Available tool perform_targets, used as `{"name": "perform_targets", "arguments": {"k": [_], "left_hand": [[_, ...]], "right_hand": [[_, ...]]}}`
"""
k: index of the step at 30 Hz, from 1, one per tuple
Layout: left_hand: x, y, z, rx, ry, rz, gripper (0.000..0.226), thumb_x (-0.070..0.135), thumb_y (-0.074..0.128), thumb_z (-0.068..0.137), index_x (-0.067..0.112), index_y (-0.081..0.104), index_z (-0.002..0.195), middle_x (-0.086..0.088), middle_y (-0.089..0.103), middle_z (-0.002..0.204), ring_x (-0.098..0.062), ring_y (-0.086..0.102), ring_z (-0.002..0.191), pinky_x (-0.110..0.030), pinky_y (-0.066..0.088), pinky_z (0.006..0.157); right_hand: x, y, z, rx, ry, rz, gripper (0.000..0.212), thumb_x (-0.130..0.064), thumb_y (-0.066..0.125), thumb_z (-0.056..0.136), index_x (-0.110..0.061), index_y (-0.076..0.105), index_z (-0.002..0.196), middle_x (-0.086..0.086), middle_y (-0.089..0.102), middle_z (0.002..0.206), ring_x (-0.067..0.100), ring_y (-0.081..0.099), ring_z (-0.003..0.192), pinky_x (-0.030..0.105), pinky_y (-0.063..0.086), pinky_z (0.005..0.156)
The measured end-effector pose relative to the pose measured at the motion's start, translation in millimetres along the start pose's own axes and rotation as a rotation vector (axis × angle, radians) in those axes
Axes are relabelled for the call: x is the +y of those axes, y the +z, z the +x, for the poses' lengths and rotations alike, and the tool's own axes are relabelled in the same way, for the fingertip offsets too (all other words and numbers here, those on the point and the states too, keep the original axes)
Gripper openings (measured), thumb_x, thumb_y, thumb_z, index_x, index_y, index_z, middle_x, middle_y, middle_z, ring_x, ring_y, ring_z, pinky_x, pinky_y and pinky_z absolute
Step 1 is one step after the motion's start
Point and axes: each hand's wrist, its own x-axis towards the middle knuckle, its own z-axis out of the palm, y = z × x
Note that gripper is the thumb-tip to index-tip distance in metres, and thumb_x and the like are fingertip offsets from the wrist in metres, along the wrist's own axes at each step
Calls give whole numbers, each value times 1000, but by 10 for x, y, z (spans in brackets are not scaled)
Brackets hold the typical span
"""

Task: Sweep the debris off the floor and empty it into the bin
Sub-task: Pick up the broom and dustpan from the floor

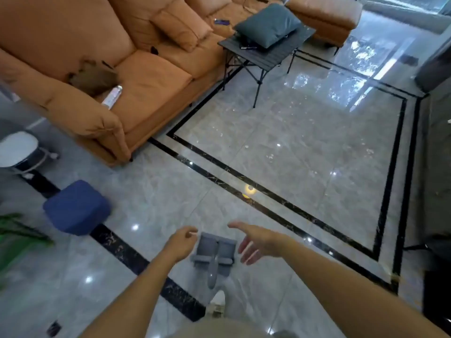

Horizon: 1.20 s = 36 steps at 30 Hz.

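Grey dustpan set stands on the floor between both hands, untouched. Left hand loosely curled, empty; right hand spread wide. Pale debris scattered ahead; white bin far left. Step looks like fetching tools; next, grasp the handle.

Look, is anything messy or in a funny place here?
Yes. Little white bits are scattered over the shiny floor. A grey cushion sits on the black folding table, not the sofa, and a bottle lies on the sofa seat.
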Motion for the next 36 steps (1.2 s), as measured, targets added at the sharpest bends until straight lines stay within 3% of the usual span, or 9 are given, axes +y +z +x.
{"name": "perform_targets", "arguments": {"k": [4, 7, 12, 15, 19, 22, 26, 31, 36], "left_hand": [[-558, 629, 23, -306, -122, -26, 17, 16, 56, 102, 31, 66, 100, -6, 70, 103, -23, 63, 94, -36, 51, 86], [-737, 918, 103, -322, -231, -116, 16, 39, 67, 89, 30, 67, 101, -7, 74, 109, -20, 69, 92, -40, 59, 86], [-203, 909, 204, -288, -228, -120, 25, 25, 54, 104, 14, 56, 82, -9, 57, 80, -19, 53, 71, -31, 41, 64], [49, 938, 523, -293, -346, -292, 33, 28, 54, 106, 3, 67, 89, -15, 66, 81, -22, 62, 69, -31, 47, 56], [534, 917, 878, -236, -469, -549, 36, 32, 51, 108, 2, 67, 119, -30, 72, 107, -50, 70, 100, -51, 65, 75], [1025, 815, 1180, -94, -367, -365, 24, 37, 46, 108, 16, 58, 114, -15, 63, 91, -28, 63, 69, -30, 53, 55], [1401, 318, 1476, 87, -227, -6, 25, 48, 55, 102, 27, 67, 104, 2, 70, 103, -19, 66, 92, -32, 50, 75], [1780, -454, 1753, 331, -253, 119, 31, 56, 57, 95, 33, 75, 86, 5, 73, 89, -18, 68, 83, -37, 57, 80], [2182, -1075, 1784, 580, -181, 157, 37, 58, 57, 98, 38, 78, 75, 6, 69, 64, -12, 64, 62, -28, 46, 53]], "right_hand": [[-21, 484, 263, -233, 93, 124, 74, -76, 48, 88, -16, 60, 131, 17, 68, 90, 31, 69, 79, 38, 58, 74], [-98, 553, 420, -123, 48, 142, 42, -56, 56, 92, -15, 66, 90, 13, 66, 78, 22, 67, 67, 34, 53, 73], [-267, 306, 476, -99, 33, 150, 17, -31, 61, 73, -13, 60, 74, 9, 56, 63, 17, 50, 51, 27, 38, 53], [-298, -78, 444, -119, -9, 196, 22, -27, 65, 65, -10, 64, 80, 12, 55, 65, 17, 47, 51, 27, 34, 51], [-435, -722, 384, -168, -72, 293, 10, -23, 66, 68, -16, 65, 75, 8, 54, 68, 14, 46, 57, 24, 37, 53], [-522, -1425, 409, -166, -111, 386, 8, -21, 65, 67, -17, 62, 74, 6, 50, 68, 15, 42, 59, 25, 34, 56], [-386, -2235, 445, -137, -128, 514, 15, -15, 64, 68, -11, 59, 82, 6, 48, 70, 14, 41, 57, 24, 35, 56], [-339, -2912, 719, -62, -94, 303, 12, -8, 64, 88, -6, 71, 98, 10, 50, 76, 14, 47, 60, 28, 39, 59], [-771, -3027, 1098, 106, -175, -94, 65, -8, 56, 92, -44, 34, 141, 14, 67, 94, 25, 67, 75, 29, 50, 55]]}}
